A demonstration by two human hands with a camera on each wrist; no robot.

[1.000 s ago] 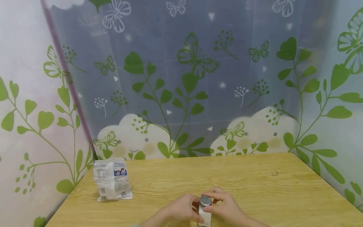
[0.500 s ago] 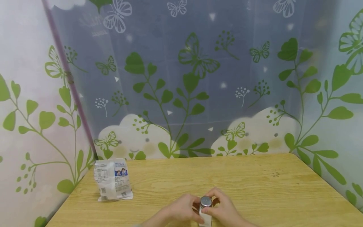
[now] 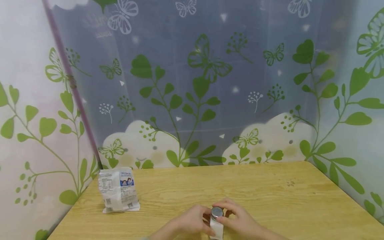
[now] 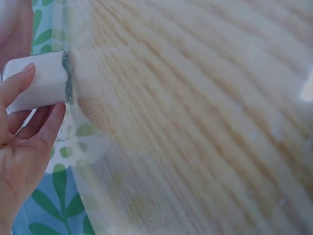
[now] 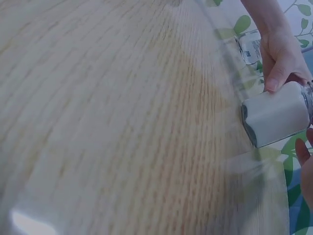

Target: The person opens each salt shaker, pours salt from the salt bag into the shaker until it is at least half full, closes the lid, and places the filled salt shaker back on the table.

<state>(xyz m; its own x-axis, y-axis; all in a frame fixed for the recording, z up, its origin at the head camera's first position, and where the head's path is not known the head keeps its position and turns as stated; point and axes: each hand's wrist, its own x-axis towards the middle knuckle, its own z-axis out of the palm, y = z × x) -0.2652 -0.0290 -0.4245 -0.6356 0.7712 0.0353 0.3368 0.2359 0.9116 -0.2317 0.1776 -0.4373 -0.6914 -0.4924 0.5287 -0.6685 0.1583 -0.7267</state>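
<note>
A small clear glass shaker jar (image 3: 218, 231), filled with white powder, stands upright on the table near its front edge. Its round metal cap (image 3: 217, 212) faces up. My left hand (image 3: 193, 220) grips the jar's body, thumb on one side and fingers on the other, as the left wrist view shows of the white-filled jar (image 4: 41, 78). Thumb and fingers of my right hand (image 3: 241, 220) pinch the cap from the right. In the right wrist view the jar's thick glass base (image 5: 249, 125) meets the tabletop, while the cap is mostly cut off by the frame edge.
A white printed packet (image 3: 120, 191) with a blue picture stands at the table's left. The wood-grain table (image 3: 270, 193) reaches back to a hanging curtain (image 3: 168, 83) with leaves and butterflies. More printed curtain closes in both sides.
My right hand's fingers turned around the cap and then came back to much the same spread as before. The left hand and jar stay in place.
</note>
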